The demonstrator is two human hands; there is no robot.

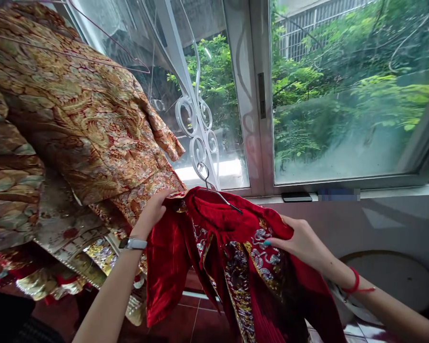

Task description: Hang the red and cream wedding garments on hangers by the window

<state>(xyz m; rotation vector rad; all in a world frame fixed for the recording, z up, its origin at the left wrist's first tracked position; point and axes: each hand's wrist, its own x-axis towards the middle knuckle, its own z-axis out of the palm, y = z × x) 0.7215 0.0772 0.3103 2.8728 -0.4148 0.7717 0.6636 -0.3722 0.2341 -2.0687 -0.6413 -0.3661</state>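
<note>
A red jacket (232, 209) with gold and silver sequin embroidery down its front hangs on a thin metal hanger (219, 194), whose hook points up. My left hand (153, 212), with a watch at the wrist, grips the jacket's shoulder on the left side; its fingertips are partly hidden by the cloth. On the opposite shoulder, my right hand (302, 240) pinches the red fabric, thumb in front over the silver embroidery and fingers behind. The front of the jacket falls partly open, and its sleeves droop on both sides.
Gold patterned garments (93, 119) hang close on the left, with sequinned pieces below. White scrolled ironwork (196, 119) stands before the window (343, 119). A dark phone-like slab (296, 196) lies on the sill. A round pale object (389, 281) sits at lower right.
</note>
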